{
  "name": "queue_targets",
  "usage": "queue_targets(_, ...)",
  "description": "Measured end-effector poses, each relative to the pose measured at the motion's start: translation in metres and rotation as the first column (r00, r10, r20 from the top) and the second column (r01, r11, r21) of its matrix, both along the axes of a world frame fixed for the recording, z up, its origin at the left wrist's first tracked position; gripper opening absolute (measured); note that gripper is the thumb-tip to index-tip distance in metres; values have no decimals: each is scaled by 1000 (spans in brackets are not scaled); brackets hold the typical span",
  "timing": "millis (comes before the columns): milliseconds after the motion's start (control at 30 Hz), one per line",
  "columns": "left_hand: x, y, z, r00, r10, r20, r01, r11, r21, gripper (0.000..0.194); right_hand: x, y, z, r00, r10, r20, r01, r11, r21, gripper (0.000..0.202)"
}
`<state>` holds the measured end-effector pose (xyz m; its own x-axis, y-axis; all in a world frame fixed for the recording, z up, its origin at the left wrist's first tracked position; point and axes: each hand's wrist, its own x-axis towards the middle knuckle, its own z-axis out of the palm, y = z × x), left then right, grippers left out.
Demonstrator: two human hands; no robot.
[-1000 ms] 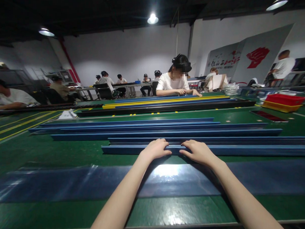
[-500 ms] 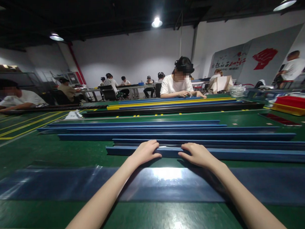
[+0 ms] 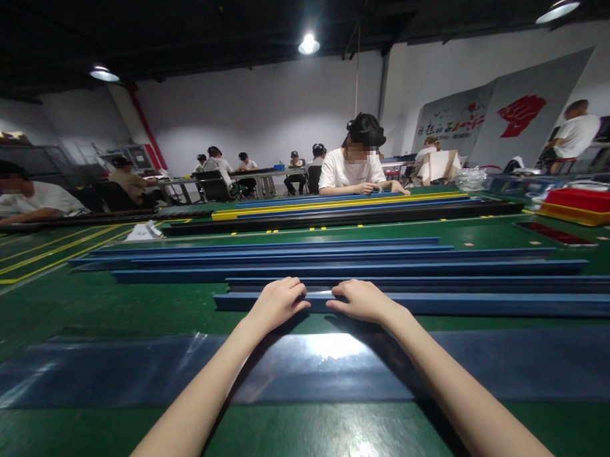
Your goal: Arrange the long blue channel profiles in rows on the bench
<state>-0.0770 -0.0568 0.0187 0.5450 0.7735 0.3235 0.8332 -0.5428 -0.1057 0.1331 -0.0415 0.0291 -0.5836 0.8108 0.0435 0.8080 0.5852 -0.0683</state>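
Two-handed at the front rail

Reaching forward with left grip and right grip, set near each other at the near wall of the front rail, with a small gap between. Bent over the wall with the fingers on both sides, with thumbs at the near face. Cannot tell whether clenched on the wall or merely laid there; fingertips hidden inside the channel. Laid crosswise on the green table: the front rail, long and blue, running out of view on the right.

On the near side of the front rail, spread flat: a long clear plastic sheet, shining under the lamps. Just beyond the front rail, roughly parallel: more blue rails. Farther beyond: a black rail, then a yellow rail. Beyond the front rail's right part: a phone, and behind that a red tray stacked in a yellow tray. Beyond its left end: a white packet. Farthest across from the front rail: a person in white, leaning over the table.
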Motion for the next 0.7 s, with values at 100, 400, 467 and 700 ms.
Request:
queue_targets(100,-5,0,0,999,16,34,-16,1000,-16,16,-8,1,-4,1000,10,-15,-10,999,33,39)
queue_targets(400,-3,-1,-4,999,24,40,-24,1000,-15,13,-10,-2,-12,999,-22,-28,24,997,74,35)
queue_targets(467,-2,-1,-5,999,31,38,-30,1000,-6,12,-11,-3,-11,999,-25,-21,26,997,79,35)
queue_targets(700,-1,-4,-8,998,23,62,-23,1000,-7,14,-9,-7,-9,1000,-21,20,19,995,93,37)
